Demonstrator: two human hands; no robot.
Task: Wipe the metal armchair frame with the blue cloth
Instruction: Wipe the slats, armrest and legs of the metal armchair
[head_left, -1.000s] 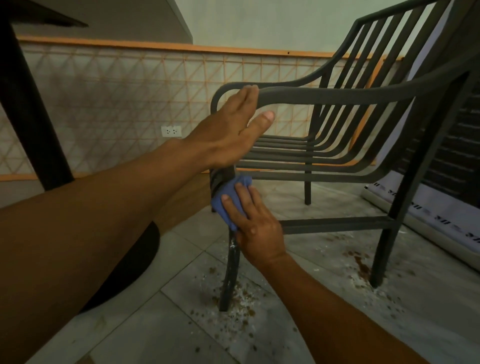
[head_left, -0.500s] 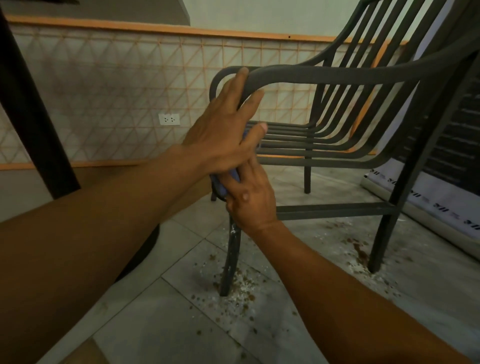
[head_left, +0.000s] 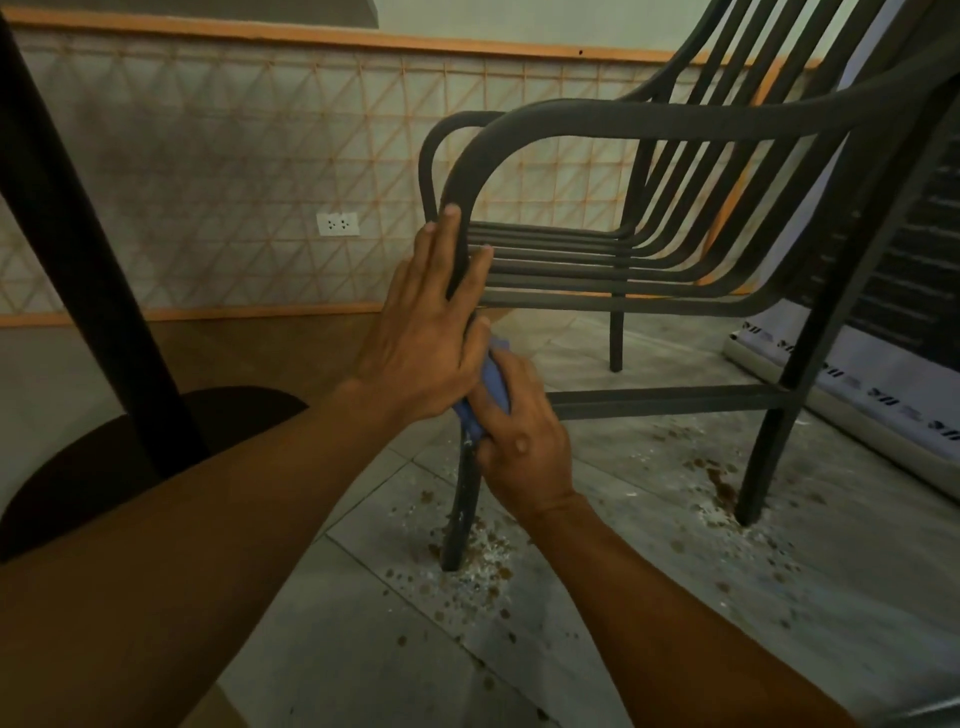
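Note:
A dark metal armchair frame with slatted seat and back stands on the tiled floor. My left hand lies flat along its near front upright, fingers spread and pointing up, just below the armrest curve. My right hand sits right under it, shut on the blue cloth, pressing the cloth around the front leg at about the height of the side crossbar. Most of the cloth is hidden between the two hands. The lower front leg shows pale smears.
A black table post with a round base stands at the left. Brown spots and white grit cover the tiles around the chair feet. A white printed roll lies along the right. A tiled wall with a socket is behind.
My left hand slid down from the armrest curve onto the front upright. My right hand with the cloth stays on the front leg, first rising, then lower again below the left hand.

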